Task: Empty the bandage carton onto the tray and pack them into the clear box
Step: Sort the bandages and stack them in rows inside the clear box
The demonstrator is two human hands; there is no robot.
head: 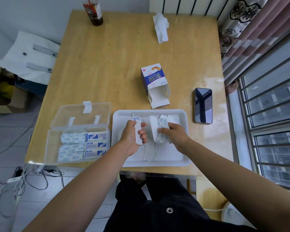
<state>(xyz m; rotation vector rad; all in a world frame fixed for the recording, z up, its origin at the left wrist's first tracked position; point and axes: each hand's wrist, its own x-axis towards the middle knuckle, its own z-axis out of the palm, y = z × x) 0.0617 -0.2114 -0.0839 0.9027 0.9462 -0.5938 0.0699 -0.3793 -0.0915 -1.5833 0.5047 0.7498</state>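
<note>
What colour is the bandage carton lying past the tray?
The carton is white and dark blue, with an orange patch at its closed end; head view.

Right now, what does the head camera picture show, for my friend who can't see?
The left hand and right hand hold wrapped bandages over a white tray. A part-filled clear box sits to its left; the open carton lies behind.
</note>
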